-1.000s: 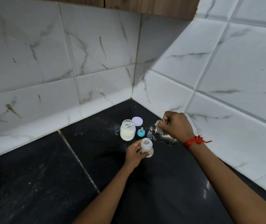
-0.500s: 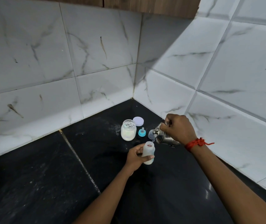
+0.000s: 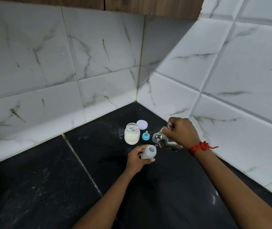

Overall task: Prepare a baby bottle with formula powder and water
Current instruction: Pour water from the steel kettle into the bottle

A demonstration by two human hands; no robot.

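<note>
My left hand (image 3: 136,160) grips a small translucent baby bottle (image 3: 149,152), open at the top and held slightly tilted above the black counter. My right hand (image 3: 181,132) holds a small steel kettle (image 3: 165,141) by its handle, tipped to the left with its spout just over the bottle's mouth. A thin stream of water runs from spout to bottle. Behind them stands an open glass jar of white formula powder (image 3: 132,135), its white lid (image 3: 142,124) lying beside it. The blue bottle nipple ring (image 3: 145,136) rests on the counter.
The black stone counter (image 3: 49,187) meets white marble wall tiles (image 3: 98,55) in a corner just behind the objects. A clear cap (image 3: 154,139) lies partly hidden behind the kettle. Spilled powder dusts the counter left of the jar. A red thread circles my right wrist.
The kettle has tipped a little further and its spout has closed on the bottle's mouth. The bottle has lowered slightly in my left hand.
</note>
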